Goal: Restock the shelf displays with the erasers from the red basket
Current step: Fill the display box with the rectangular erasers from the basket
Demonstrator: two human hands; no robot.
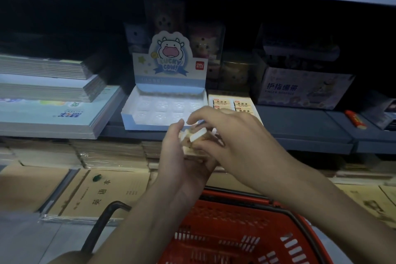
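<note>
My left hand (182,156) cradles a small stack of erasers (196,150) in front of the shelf edge. My right hand (231,133) reaches over it and pinches one white eraser (198,135) at the top of the stack. Just behind the hands stands the blue-and-white "Lucky Cow" display box (137,111); its clear plastic tray of round pockets looks bare. To its right lies a tan box of wrapped erasers (233,103), partly hidden by my right hand. The red basket (246,231) sits below my forearms.
Stacked notebooks (49,96) fill the shelf's left side. A finger-bandage box (300,88) and a red item (355,119) sit at the right. Brown exercise books (102,193) cover the lower shelf. The basket's black handle (102,221) juts up at the left.
</note>
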